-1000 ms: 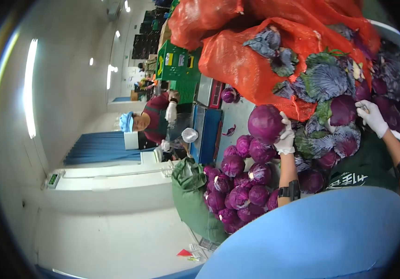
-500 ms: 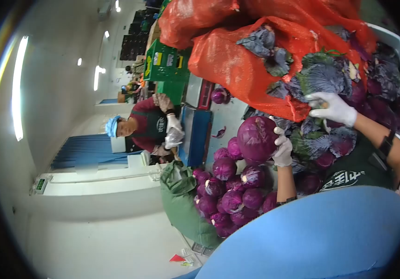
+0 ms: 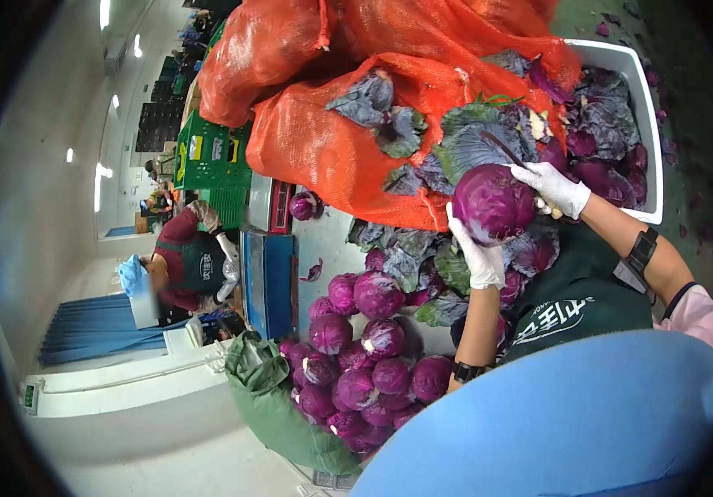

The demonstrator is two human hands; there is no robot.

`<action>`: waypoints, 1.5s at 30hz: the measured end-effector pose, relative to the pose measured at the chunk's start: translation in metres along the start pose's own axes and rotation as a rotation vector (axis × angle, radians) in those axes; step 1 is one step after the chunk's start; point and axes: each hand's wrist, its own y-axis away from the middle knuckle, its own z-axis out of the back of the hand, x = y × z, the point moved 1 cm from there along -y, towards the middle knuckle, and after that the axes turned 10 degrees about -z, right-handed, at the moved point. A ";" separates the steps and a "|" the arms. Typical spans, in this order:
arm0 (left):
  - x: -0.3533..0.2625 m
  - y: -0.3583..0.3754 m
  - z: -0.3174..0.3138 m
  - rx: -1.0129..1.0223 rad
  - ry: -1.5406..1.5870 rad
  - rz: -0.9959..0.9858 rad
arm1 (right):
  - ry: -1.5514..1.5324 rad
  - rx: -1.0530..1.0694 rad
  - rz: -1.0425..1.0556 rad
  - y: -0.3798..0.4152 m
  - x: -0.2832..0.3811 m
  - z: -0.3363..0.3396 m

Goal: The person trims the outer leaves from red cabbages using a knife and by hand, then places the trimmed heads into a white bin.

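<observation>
A round red cabbage (image 3: 493,205) is held up in front of the apron. My left hand (image 3: 479,255), in a white glove, supports it with its palm and fingers. At the cabbage's stem side, my gloved right hand (image 3: 557,189) is closed, its fingertips against the head. A thin dark strip (image 3: 501,147) juts from those fingertips; I cannot tell whether it is a leaf edge or a blade. Behind the cabbage, loose outer leaves (image 3: 476,141) lie on an orange mesh sack (image 3: 331,149). More leaves (image 3: 402,253) are spread on the table beneath.
Several red cabbages (image 3: 356,388) are piled beside a green cloth sack (image 3: 277,414). A white bin (image 3: 656,166) holds discarded leaves. Across the table, a person (image 3: 190,257) in gloves and apron stands by a blue scale (image 3: 267,282). Green crates (image 3: 211,153) stand farther back.
My right hand has come from the leaves on the sack to the cabbage. The cabbage has been turned and brought closer to my right hand. The whole view has shifted.
</observation>
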 end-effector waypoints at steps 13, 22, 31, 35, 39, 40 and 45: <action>0.056 0.006 0.027 0.208 -0.777 0.069 | 0.180 -0.264 -0.078 -0.043 -0.045 0.057; 0.028 -0.044 -0.016 0.569 -1.455 -0.407 | 0.735 -0.695 0.832 -0.055 -0.073 0.066; 0.073 -0.052 -0.067 0.658 -1.768 -0.611 | 0.863 -0.563 0.250 0.017 -0.033 0.051; 0.066 -0.043 -0.096 0.628 -1.914 -0.422 | 0.901 -0.632 0.233 0.007 -0.037 0.057; 0.067 -0.047 -0.098 0.602 -1.935 -0.390 | 1.000 -0.642 0.329 -0.011 -0.043 0.071; 0.068 -0.047 -0.097 0.589 -1.918 -0.393 | 1.014 -0.646 0.317 -0.011 -0.038 0.071; 0.072 -0.042 -0.101 0.491 -1.925 -0.369 | 0.890 -0.672 0.210 -0.010 -0.019 0.070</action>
